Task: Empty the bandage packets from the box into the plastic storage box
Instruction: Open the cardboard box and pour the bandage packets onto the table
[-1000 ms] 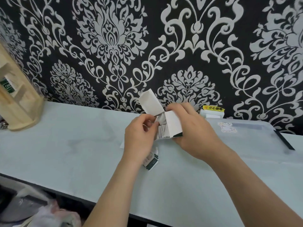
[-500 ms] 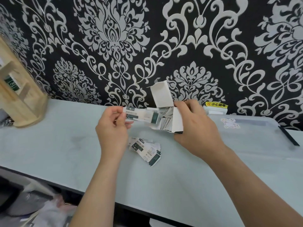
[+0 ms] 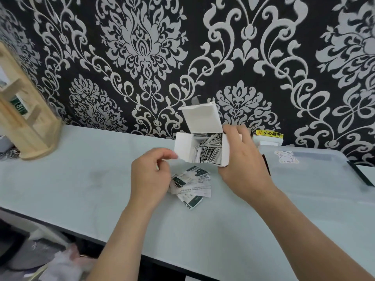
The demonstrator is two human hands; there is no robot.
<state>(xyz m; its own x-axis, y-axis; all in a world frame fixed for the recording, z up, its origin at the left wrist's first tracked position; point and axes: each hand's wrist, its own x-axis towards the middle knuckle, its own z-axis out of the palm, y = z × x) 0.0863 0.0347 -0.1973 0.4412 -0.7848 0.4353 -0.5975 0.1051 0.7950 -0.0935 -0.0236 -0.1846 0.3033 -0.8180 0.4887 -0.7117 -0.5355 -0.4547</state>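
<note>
Left hand no longer holds the packet it was drawing out of the box half a second ago; it's back in by the box's left side flap; the pile of loose packets on the worktop looks bigger than it did; the box opening now faces the camera more squarely.

Left fingers are curled, thumb against index, nothing visible in them; thumb tip sits at the flap's lower edge, can't tell if it touches. Right hand grips the box from its right side, fingers wrapped round behind it; box is held off the worktop, just above and behind the pile; lid flap stands up toward the wall. Bandage packets inside stand on edge, tightly packed, leaning right.

Loose packets lie fanned and overlapping, flat on the worktop, between the two hands; white with dark green ends.

Plastic storage box sits on the worktop right of the right hand, apart from the pile; translucent top with a cartoon sticker, black latch at its right end.

Wooden rack stands far left against the wall; yellow warning label at the wall foot, just behind the right hand.
</note>
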